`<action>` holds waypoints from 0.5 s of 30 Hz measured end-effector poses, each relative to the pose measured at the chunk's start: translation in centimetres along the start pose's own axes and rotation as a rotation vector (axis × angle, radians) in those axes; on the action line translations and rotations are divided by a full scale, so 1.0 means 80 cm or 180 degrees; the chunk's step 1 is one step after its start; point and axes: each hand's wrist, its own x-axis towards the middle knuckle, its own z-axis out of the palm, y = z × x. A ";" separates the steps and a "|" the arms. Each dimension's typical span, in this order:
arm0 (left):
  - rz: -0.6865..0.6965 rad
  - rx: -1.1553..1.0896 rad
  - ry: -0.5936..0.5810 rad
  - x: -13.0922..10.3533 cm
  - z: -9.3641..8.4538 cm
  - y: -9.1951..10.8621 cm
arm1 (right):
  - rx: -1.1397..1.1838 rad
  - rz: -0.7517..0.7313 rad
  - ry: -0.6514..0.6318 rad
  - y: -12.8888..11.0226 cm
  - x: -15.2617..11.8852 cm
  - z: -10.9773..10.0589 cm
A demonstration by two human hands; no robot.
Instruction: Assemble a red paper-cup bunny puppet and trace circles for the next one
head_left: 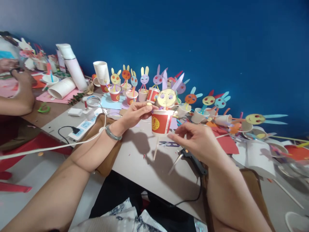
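A red paper cup with a yellow emblem hangs over the table, a thin pale stick below its base. Out of its top rises a rabbit with a round cream paper face and lilac ears. My left hand is closed at the cup's upper left rim; a small yellow piece shows at its fingertips. Just right of the cup's base is my right hand, thumb and forefinger apart, with no held thing visible. Beneath the hands lie dark thread snips and a black glue gun.
Several paper rabbits in cups line the blue wall, including an orange-faced rabbit. At left are a power strip, a white cable, stacked cups and a white flask. Another person's arm is at far left.
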 end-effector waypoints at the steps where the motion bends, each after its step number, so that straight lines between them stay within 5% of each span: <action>1: 0.0016 -0.0051 0.0115 0.001 -0.001 0.003 | -0.0144 0.0045 -0.0272 0.002 0.003 0.003; 4: 0.0079 -0.0171 0.0346 0.004 -0.004 0.013 | -0.0052 0.0151 -0.0817 0.008 0.012 0.021; 8: 0.0154 -0.0253 0.0414 0.005 -0.005 0.020 | 0.1149 0.0355 -0.1334 0.012 0.016 0.050; 15: 0.0073 -0.0388 0.0349 0.005 -0.003 0.015 | 0.2043 0.0653 -0.1041 0.010 0.013 0.078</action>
